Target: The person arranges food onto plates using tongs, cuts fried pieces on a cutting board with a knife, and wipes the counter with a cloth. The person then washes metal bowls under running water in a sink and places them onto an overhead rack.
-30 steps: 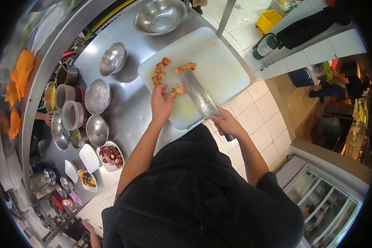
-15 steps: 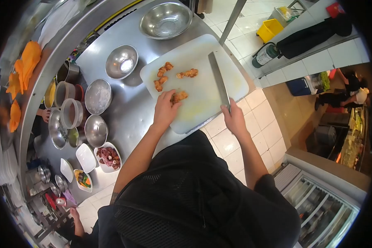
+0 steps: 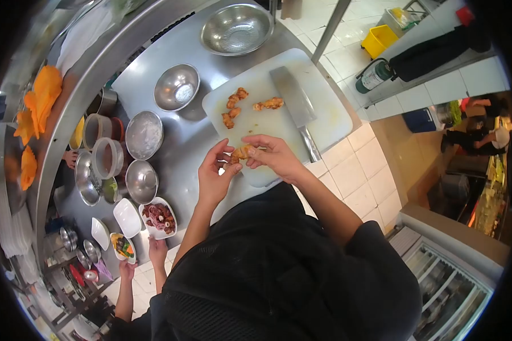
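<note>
Between both hands, over the near left edge of the white cutting board [image 3: 330, 122], is a browned piece of meat [image 3: 242, 153]. My left hand [image 3: 215, 170] grips its left end, and my right hand [image 3: 276, 156] pinches its right end. A cleaver [image 3: 293, 96] lies flat on the board, its handle toward me and touched by nobody. Left of the blade lies one browned piece [image 3: 268, 104]. Farther left are more browned pieces [image 3: 237, 98] in a loose line.
Steel bowls [image 3: 177, 87] and plastic tubs stand left on the steel table [image 3: 185, 136]. A co-worker's hands [image 3: 157, 250] are at a dish of meat and onion [image 3: 159, 218] and a dish of vegetables [image 3: 123, 246]. A post [image 3: 331, 31] rises beyond the board.
The cleaver has left my right hand and now lies on the board. My right hand has moved left to the meat, which is now lifted. A co-worker's hands have reached the small dishes.
</note>
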`<state>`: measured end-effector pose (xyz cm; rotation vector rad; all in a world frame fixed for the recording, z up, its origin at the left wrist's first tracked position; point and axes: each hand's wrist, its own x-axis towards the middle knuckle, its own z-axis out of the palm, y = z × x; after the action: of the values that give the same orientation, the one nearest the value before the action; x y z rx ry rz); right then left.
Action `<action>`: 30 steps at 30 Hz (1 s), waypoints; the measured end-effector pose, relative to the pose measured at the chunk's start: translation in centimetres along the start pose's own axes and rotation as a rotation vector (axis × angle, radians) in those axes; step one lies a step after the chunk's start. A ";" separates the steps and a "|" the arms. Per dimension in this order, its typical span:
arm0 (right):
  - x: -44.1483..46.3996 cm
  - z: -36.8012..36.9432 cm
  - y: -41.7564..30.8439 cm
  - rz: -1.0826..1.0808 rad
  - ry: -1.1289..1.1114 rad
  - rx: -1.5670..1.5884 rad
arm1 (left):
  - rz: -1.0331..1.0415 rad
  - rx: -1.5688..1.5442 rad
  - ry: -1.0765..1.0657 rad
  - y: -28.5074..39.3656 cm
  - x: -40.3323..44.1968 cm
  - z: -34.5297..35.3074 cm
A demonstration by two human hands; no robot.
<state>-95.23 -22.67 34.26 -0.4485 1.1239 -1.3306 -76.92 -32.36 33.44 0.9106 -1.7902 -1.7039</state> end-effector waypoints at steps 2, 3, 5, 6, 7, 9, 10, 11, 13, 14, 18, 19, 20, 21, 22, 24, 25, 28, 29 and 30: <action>0.6 0.4 0.7 -0.080 -0.090 0.081 | -0.016 -0.043 0.056 1.0 -0.5 -0.3; 0.6 0.8 0.5 -0.068 -0.108 0.069 | -0.029 -0.090 0.098 1.3 -0.8 -0.4; 0.5 1.7 0.1 -0.090 -0.122 0.159 | -0.080 -0.230 0.136 1.6 -1.1 -0.4; 0.6 1.9 0.0 -0.080 -0.136 0.145 | -0.127 -0.362 0.144 1.7 -1.1 -0.4; 0.6 2.1 0.0 -0.081 -0.138 0.159 | -0.122 -0.370 0.160 1.9 -1.1 -0.5; 0.5 2.4 -0.2 -0.076 -0.146 0.168 | -0.215 -0.592 0.121 2.4 -1.2 -0.7; 0.2 2.4 -0.6 -0.066 -0.163 0.239 | -0.211 -0.598 0.129 2.7 -1.2 -0.8; 0.0 2.5 -0.8 -0.056 -0.178 0.312 | -0.198 -0.661 0.100 3.0 -1.2 -0.9; -0.1 2.4 -0.6 -0.057 -0.191 0.338 | -0.184 -0.724 0.073 3.2 -1.2 -0.9; -0.1 2.4 -0.5 -0.063 -0.199 0.370 | -0.172 -0.750 0.051 3.3 -1.2 -0.9; -0.6 3.2 -0.7 -0.103 -0.175 0.353 | -0.187 -0.834 0.003 4.4 -1.3 -0.3; -0.7 3.2 -0.5 -0.123 -0.171 0.348 | -0.189 -0.832 0.000 4.3 -1.3 -0.4; -0.8 3.3 -0.3 -0.141 -0.168 0.343 | -0.183 -0.831 -0.016 4.1 -1.4 -0.5; -1.0 3.3 -0.2 -0.142 -0.166 0.344 | -0.176 -0.830 -0.031 4.0 -1.5 -0.5; -1.1 3.3 -0.2 -0.163 -0.173 0.338 | -0.177 -0.829 -0.031 4.0 -1.5 -0.5; -1.4 3.4 -0.2 -0.185 -0.179 0.334 | -0.167 -0.849 -0.052 4.0 -1.6 -0.4; -1.6 3.6 -0.2 -0.205 -0.172 0.314 | -0.167 -0.848 -0.055 4.0 -1.6 -0.4; -1.9 3.8 -0.6 -0.240 -0.159 0.277 | -0.152 -0.862 -0.073 4.1 -1.6 -0.3; -2.0 3.8 -0.7 -0.249 -0.154 0.260 | -0.148 -0.876 -0.076 4.0 -1.6 -0.2; -2.0 3.9 -0.7 -0.250 -0.155 0.260 | -0.143 -0.890 -0.078 4.0 -1.7 -0.2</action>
<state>-92.05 -22.24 37.32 -0.5020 0.7715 -1.6071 -76.19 -31.29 37.60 0.5699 -0.8190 -2.3236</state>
